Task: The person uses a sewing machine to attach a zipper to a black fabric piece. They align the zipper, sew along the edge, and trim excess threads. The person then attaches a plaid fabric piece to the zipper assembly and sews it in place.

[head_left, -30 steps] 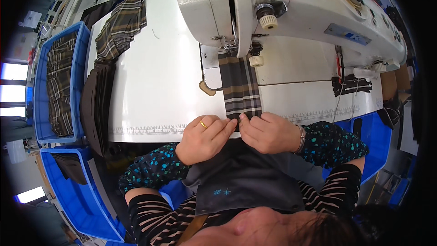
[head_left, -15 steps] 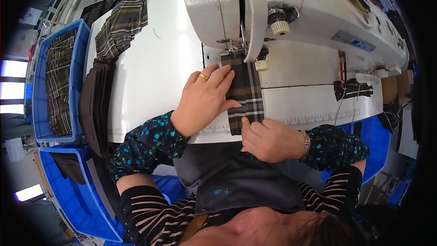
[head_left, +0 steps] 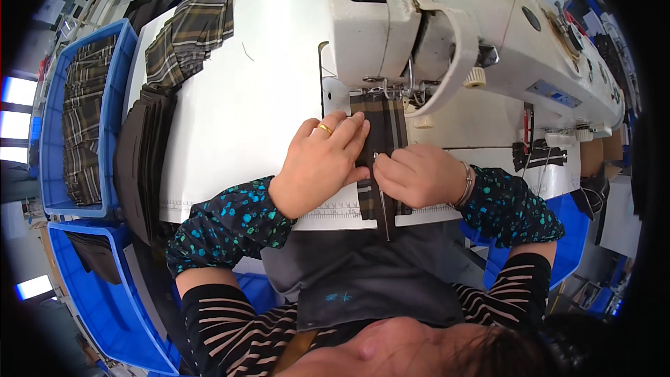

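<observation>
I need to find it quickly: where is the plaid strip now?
In the head view, the plaid strip lies mid-table under the sewing machine, between the left hand and right hand.

Compared with a second ago, both hands are now higher in the frame: the left hand (head_left: pixel 317 164) lies flat on the plaid strip (head_left: pixel 380 132), and the right hand (head_left: pixel 419 176) presses beside it, nearer the sewing machine (head_left: pixel 447 35).

A garment sewing workshop: an industrial sewing machine (head_left: pixel 447 35) on a white worktable (head_left: pixel 237 119), blue bins (head_left: pixel 52 132) of cut plaid fabric.
</observation>
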{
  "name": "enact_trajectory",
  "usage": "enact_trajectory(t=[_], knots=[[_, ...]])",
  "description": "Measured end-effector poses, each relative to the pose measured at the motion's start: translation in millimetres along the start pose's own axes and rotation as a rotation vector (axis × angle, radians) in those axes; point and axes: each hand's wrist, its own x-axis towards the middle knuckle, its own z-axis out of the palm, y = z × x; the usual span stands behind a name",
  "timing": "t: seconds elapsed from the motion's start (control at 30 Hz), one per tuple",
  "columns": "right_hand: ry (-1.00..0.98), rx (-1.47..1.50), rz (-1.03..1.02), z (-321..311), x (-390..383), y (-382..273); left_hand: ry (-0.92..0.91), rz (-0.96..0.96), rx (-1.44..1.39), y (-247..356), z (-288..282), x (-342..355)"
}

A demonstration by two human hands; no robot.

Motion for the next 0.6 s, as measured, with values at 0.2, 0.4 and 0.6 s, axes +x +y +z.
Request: enact_trajectory(t=[0.2,0.4,0.6], knots=[[0.200,-0.084,0.052,-12.3,8.9,10.3,-0.009,-0.003,0.020,-0.5,0.7,-2.8],[-0.078,-0.142,0.265,14.2,2.8,16.8,0.026,-0.067,-0.088,-2.5,3.0,-1.8],[-0.098,-0.127,0.342,16.6,2.7,9.2,0.073,-0.080,-0.101,-1.0,1.0,0.7]])
